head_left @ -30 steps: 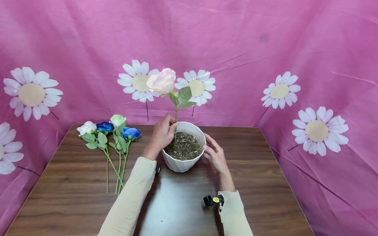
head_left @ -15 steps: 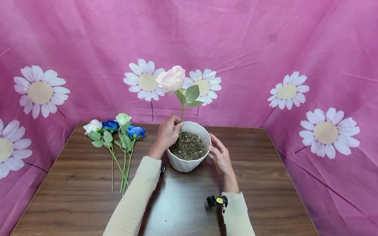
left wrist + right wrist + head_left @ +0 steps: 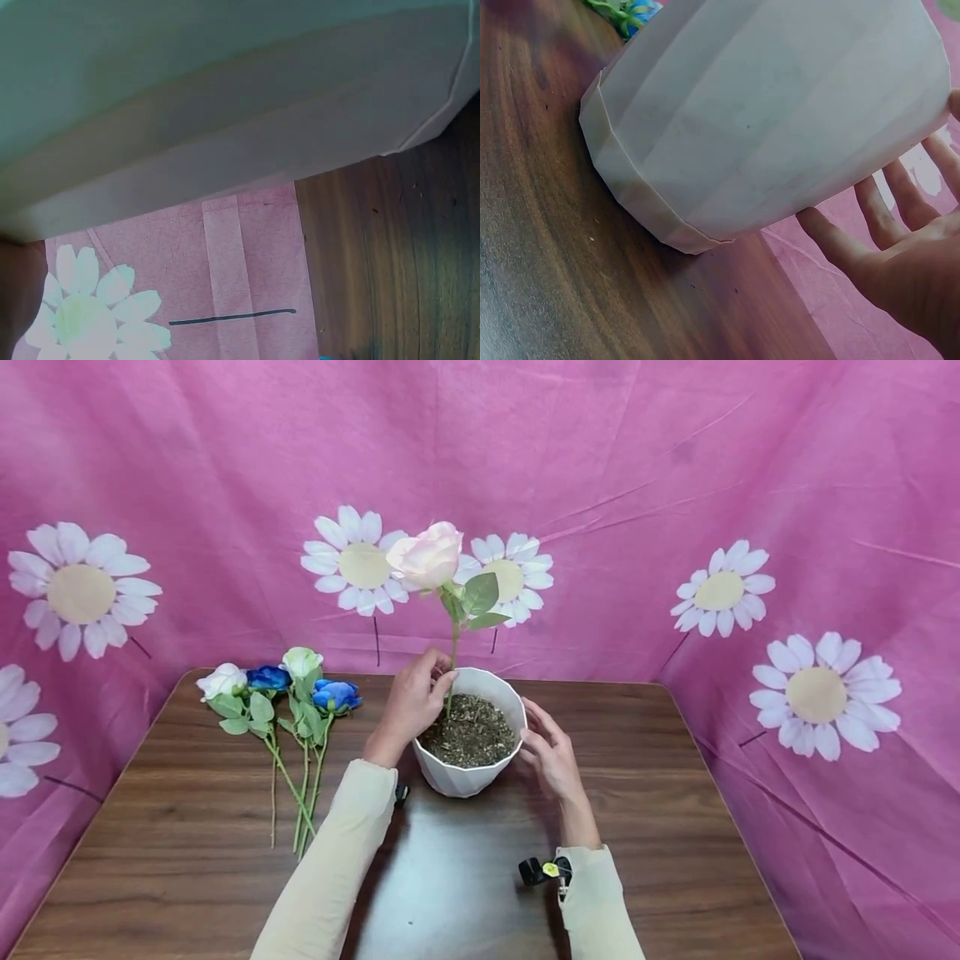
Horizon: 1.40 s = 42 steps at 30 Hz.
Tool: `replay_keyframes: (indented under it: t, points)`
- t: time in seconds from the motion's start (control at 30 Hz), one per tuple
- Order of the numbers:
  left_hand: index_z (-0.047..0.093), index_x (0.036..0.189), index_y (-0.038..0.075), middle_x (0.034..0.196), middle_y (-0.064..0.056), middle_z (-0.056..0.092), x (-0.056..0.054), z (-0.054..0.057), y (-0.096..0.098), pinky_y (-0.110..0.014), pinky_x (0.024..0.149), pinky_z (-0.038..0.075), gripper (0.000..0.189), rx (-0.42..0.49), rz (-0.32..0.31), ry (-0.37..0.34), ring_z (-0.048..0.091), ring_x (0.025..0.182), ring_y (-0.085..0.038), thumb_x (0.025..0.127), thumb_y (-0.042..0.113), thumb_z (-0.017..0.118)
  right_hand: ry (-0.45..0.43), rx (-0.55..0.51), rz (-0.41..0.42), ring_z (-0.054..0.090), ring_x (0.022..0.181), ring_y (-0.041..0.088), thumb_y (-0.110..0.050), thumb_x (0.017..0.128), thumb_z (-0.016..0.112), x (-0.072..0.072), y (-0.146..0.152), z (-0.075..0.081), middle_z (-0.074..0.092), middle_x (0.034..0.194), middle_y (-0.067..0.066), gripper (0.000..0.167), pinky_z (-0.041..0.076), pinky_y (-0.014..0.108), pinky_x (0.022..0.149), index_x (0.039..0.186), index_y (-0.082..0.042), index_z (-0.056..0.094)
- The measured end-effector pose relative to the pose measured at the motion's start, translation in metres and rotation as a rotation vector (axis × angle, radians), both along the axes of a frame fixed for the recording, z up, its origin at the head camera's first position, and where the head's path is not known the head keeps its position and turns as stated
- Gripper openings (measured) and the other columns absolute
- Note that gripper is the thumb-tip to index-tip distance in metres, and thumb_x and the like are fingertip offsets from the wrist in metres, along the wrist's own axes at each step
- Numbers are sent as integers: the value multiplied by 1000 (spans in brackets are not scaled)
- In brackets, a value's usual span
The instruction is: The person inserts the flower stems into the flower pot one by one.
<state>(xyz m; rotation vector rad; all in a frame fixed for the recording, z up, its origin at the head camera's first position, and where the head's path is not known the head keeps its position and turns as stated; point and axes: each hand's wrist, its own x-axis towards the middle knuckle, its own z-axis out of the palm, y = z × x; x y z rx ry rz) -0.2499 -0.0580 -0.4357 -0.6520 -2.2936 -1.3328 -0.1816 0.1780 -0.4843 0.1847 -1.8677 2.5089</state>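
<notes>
A pale pink rose (image 3: 427, 557) stands with its green stem in the dark soil (image 3: 480, 732) of a white faceted pot (image 3: 463, 781). My left hand (image 3: 411, 700) pinches the stem low, just above the pot's left rim. On the opposite side my right hand (image 3: 553, 753) rests its fingertips against the pot wall, its fingers spread and fairly straight. The right wrist view shows those fingers (image 3: 881, 217) along the side of the pot (image 3: 765, 112). In the left wrist view the pot's wall (image 3: 225, 135) fills the upper part, and the stem is hidden there.
Left on the wooden table (image 3: 637, 793) lie several roses: a white rose (image 3: 223, 682), a dark blue rose (image 3: 268, 678), a greenish-white rose (image 3: 302, 662) and a blue rose (image 3: 337, 695). A pink cloth (image 3: 600, 460) printed with daisies surrounds the table's back and sides.
The head view shifted slightly one way and back. The rose leans a little less to the left than a second ago. Both hands keep their places on the stem and pot.
</notes>
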Motion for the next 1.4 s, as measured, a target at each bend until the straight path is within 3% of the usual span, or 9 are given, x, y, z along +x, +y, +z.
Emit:
replay_keyframes:
  t: [0.23,0.33,0.47,0.6,0.77,1.0,1.13,1.27,1.4]
  points:
    - [60,110,-5,92,-16,66,7,3,-6,-26,70,55,22,215,18,-141,61,79,-25,94,4,71,-10,6,19,57,118,27,3,97,50,0,-4,0,39,149,31,58,54,46,97,153,5,35]
    - [59,111,-5,93,-18,66,13,-1,-10,-22,70,54,23,345,32,-179,62,81,-26,94,4,71,-21,8,15,57,117,26,4,97,49,2,-5,-2,40,148,31,58,55,46,97,153,6,35]
    - [58,113,-9,94,-14,65,19,-6,-22,-22,73,57,24,546,70,-227,64,82,-18,95,2,70,-25,9,17,56,118,27,4,97,50,3,-5,-3,40,147,31,58,54,46,98,152,6,35]
    - [55,112,-13,91,-9,64,20,-7,-44,-23,72,60,22,679,141,-270,63,78,-10,95,-4,65,-17,16,20,56,118,28,4,96,50,2,-4,-2,39,148,33,57,54,45,97,152,7,35]
    - [56,109,-7,89,-2,64,23,-15,-81,-25,69,61,15,747,218,-341,65,77,-10,98,-1,64,-14,24,23,56,119,28,3,96,50,0,-2,1,38,149,33,58,56,41,95,152,7,35]
    - [60,103,4,85,0,72,32,-34,-125,-24,69,61,3,912,256,-529,69,78,-14,100,3,62,-36,30,-5,54,120,32,5,97,49,1,5,3,40,148,31,58,57,37,92,152,6,35]
    - [58,106,3,84,5,73,39,-45,-140,-25,72,61,5,825,276,-633,68,76,-9,102,4,60,-39,29,-5,53,122,33,4,97,49,2,6,2,40,149,29,58,55,42,96,153,4,35]
    - [53,120,-10,87,9,72,46,-56,-152,-24,76,60,20,643,244,-706,67,79,-5,103,0,55,-29,23,-1,53,123,34,3,97,49,1,6,2,41,149,28,58,55,43,96,153,4,35]
    - [47,132,-19,104,-10,73,52,-67,-162,-21,76,59,34,467,211,-755,66,82,-4,100,-10,50,-28,16,9,54,120,33,4,97,49,0,4,0,40,148,30,58,56,39,93,153,4,35]
